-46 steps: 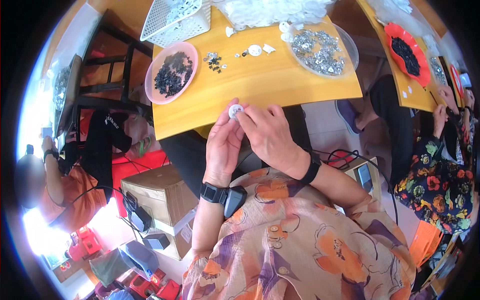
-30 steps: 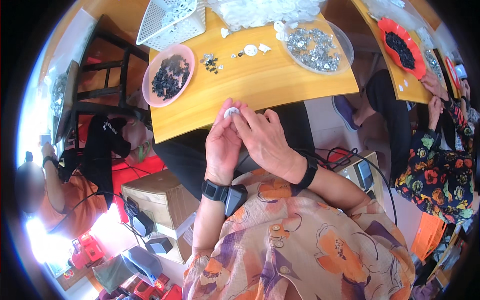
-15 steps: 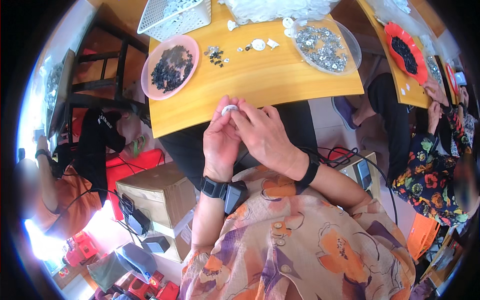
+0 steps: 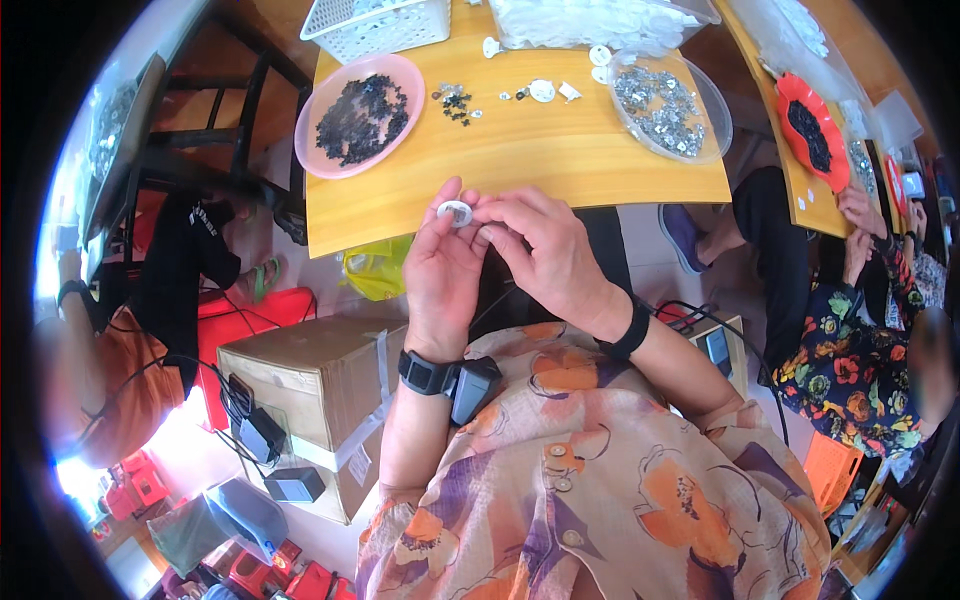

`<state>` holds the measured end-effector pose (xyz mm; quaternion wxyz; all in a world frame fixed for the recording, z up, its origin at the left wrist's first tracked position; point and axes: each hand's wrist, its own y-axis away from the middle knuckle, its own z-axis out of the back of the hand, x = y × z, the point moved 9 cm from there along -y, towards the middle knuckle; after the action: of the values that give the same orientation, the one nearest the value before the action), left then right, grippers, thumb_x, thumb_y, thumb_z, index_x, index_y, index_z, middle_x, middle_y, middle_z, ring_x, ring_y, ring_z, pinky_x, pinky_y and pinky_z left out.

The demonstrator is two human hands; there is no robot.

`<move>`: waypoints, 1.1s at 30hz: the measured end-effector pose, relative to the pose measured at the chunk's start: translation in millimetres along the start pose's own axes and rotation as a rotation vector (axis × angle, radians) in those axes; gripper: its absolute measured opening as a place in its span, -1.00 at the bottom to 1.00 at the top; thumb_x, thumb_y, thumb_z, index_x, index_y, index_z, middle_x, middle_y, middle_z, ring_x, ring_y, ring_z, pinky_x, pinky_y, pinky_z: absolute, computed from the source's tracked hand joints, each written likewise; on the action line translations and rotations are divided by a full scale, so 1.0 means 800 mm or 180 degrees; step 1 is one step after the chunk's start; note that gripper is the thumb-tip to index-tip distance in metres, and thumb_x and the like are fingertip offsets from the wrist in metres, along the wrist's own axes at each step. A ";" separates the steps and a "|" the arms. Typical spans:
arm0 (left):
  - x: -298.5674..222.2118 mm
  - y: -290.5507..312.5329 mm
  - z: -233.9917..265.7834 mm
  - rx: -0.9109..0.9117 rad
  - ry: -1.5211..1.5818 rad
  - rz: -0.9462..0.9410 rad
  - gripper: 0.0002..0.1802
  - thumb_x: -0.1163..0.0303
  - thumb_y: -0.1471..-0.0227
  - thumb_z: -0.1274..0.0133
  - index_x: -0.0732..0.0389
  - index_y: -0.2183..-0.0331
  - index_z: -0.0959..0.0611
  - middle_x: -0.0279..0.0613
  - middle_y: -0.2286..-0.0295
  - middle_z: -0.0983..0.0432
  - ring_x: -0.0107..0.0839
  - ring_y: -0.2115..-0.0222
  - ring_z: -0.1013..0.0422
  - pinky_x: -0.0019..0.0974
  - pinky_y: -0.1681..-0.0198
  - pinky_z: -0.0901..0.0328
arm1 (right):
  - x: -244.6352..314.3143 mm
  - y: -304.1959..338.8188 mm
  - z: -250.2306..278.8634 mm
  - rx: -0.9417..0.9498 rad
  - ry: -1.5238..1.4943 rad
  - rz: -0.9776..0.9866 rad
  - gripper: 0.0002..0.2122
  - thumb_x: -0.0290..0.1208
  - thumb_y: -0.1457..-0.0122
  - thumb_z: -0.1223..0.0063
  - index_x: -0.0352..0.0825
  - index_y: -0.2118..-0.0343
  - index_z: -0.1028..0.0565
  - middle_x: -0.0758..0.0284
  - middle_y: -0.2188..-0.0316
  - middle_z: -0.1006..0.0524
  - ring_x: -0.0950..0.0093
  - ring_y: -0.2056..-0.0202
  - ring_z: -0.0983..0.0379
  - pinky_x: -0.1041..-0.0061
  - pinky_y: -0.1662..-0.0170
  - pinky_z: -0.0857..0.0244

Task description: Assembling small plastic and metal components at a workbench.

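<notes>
My left hand [image 4: 442, 270] and my right hand [image 4: 545, 255] meet just below the near edge of a yellow wooden table [image 4: 560, 160]. Together they pinch a small white round disc [image 4: 455, 212] between their fingertips. A black watch sits on my left wrist and a black band on my right. On the table lie a pink plate of small black parts [image 4: 358, 112], a clear bowl of small silvery parts [image 4: 668, 102], and a few loose white and metal bits [image 4: 500, 92] between them.
A white mesh basket [image 4: 372, 25] and a clear bag of white pieces [image 4: 600, 20] stand at the table's far side. A taped cardboard box [image 4: 320, 390] sits at my left. A second table with a red plate [image 4: 812, 130] is on the right, where another person in floral clothing works.
My hands stay together on the white disc, with only small finger shifts. The view has shifted slightly.
</notes>
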<state>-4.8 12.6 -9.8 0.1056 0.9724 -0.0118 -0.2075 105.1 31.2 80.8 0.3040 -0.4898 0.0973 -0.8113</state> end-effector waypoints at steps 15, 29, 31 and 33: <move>-0.015 -0.007 -0.005 0.0037 -0.0358 -0.0176 -0.54 0.46 -0.14 0.21 0.34 -0.09 -0.28 -0.19 0.25 -0.44 -0.51 0.36 -0.35 -0.46 0.26 -0.28 | -0.021 -0.022 -0.018 -0.0004 -0.0813 -0.0725 -0.90 -0.52 -0.04 -0.10 -0.37 0.36 -0.48 0.26 0.45 -0.45 0.44 0.55 -0.44 0.50 0.46 -0.31; -0.027 0.007 0.005 0.0158 -0.0077 -0.0332 -0.56 0.49 -0.12 0.21 0.35 -0.06 -0.30 -0.21 0.29 -0.44 -0.53 0.36 -0.36 -0.47 0.25 -0.28 | -0.015 -0.025 -0.051 0.0027 -0.0760 -0.0796 -0.92 -0.56 -0.03 -0.10 -0.41 0.41 -0.46 0.24 0.46 -0.43 0.42 0.55 -0.46 0.49 0.48 -0.33; -0.030 0.009 0.012 -0.0136 -0.0256 -0.0480 -0.62 0.47 -0.15 0.22 0.34 -0.01 -0.34 -0.22 0.29 -0.44 -0.53 0.34 -0.38 -0.47 0.22 -0.30 | -0.009 -0.024 -0.052 0.0061 -0.0665 -0.0838 -0.93 -0.56 -0.03 -0.10 -0.41 0.41 -0.47 0.25 0.46 -0.44 0.43 0.56 -0.45 0.49 0.48 -0.33; -0.031 0.012 0.008 -0.0336 -0.0376 -0.0607 -0.64 0.46 -0.16 0.23 0.34 0.00 -0.35 -0.22 0.29 -0.44 -0.53 0.33 -0.39 -0.46 0.22 -0.30 | -0.006 -0.024 -0.054 0.0093 -0.0578 -0.0881 -0.93 -0.56 -0.03 -0.10 -0.40 0.41 -0.47 0.25 0.47 -0.45 0.44 0.57 -0.45 0.49 0.48 -0.33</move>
<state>-29.9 3.7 -3.7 0.1356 0.9483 0.0856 -0.2739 62.5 43.0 64.7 0.2040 -0.5653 -0.0107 -0.7992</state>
